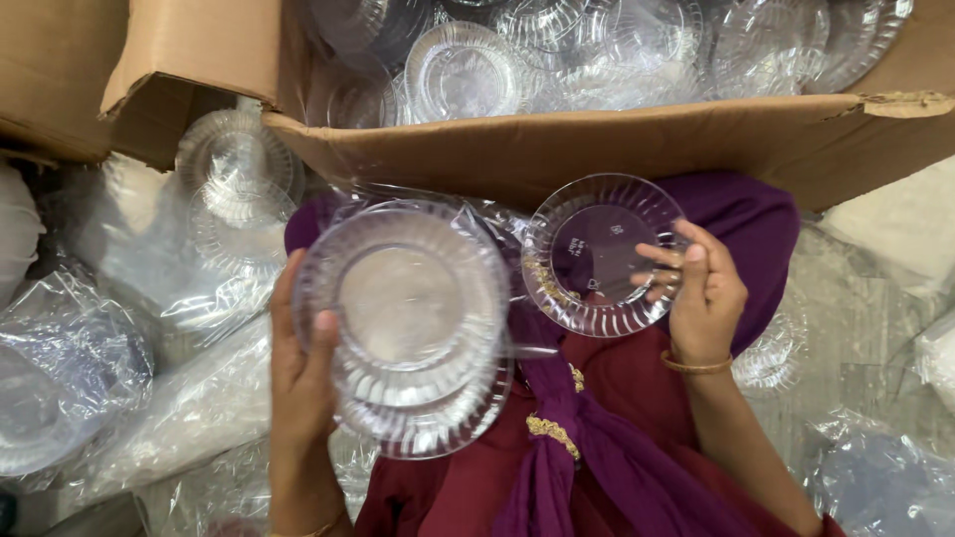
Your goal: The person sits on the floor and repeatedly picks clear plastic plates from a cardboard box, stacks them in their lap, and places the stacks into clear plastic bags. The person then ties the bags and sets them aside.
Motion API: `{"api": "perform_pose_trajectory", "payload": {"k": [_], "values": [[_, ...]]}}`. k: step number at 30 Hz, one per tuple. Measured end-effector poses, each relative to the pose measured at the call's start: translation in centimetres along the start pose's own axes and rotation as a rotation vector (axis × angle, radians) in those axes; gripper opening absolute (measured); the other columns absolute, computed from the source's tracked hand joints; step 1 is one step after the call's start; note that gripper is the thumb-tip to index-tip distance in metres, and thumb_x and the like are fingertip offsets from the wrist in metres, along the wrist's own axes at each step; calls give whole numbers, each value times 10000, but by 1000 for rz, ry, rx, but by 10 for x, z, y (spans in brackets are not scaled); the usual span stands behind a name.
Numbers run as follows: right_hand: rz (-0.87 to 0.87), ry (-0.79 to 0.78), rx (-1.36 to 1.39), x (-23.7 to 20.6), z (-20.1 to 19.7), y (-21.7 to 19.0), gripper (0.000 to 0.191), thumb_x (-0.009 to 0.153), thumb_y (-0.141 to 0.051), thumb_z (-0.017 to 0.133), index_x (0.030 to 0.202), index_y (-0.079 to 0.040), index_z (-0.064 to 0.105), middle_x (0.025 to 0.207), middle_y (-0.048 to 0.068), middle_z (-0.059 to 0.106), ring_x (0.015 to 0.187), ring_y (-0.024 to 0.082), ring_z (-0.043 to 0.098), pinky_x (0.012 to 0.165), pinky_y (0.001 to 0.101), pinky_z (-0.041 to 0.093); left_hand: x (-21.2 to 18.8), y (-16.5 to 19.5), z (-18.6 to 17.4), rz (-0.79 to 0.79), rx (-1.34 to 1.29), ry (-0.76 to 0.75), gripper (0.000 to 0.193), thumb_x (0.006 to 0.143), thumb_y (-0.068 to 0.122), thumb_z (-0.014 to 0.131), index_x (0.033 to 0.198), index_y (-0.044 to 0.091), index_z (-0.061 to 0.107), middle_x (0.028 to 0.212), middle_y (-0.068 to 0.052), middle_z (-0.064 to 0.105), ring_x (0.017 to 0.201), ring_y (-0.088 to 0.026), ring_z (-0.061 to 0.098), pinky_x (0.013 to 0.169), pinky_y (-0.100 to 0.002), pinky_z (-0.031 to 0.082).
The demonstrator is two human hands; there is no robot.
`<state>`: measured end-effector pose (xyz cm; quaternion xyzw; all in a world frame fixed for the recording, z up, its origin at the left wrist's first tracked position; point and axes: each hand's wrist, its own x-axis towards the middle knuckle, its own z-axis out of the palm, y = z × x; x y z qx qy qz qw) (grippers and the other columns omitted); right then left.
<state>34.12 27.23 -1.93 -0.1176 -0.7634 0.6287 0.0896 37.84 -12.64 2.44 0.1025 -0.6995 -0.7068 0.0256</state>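
Note:
My left hand [298, 368] grips a stack of clear ribbed plastic plates [408, 318] by its left rim, holding it over my lap. My right hand [701, 288] holds a single clear plate [597, 254] by its right edge, fingers curled over the rim, just right of the stack. The two do not touch. Below them lie my maroon clothes and a purple scarf [587, 447].
A large cardboard box [597, 144] full of several loose clear plates [468, 70] stands right in front of me. More clear plates [234, 164] sit at the left under a box flap. Crumpled clear plastic bags [119, 338] lie on both sides.

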Motion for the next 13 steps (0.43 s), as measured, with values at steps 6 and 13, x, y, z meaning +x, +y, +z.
{"api": "perform_pose_trajectory", "payload": {"k": [6,13], "values": [[-194,7,-206,5,2,-1,384,1141,-167,528,1452,58,552,1379,191,665,1263,255,657,1098,332,530,11,-12,53,73,303,-233,527,1096,263,428,1590,99,347,1560,-164,515,1422,-313,521,1186,-441,413],[184,-448,-185,-27,27,-15,480,872,-100,765,1319,37,661,1211,228,583,969,242,626,827,312,606,3,-18,82,-88,283,-367,531,1040,380,506,1523,171,438,1451,-147,640,1361,-304,623,1108,-420,480]]}}
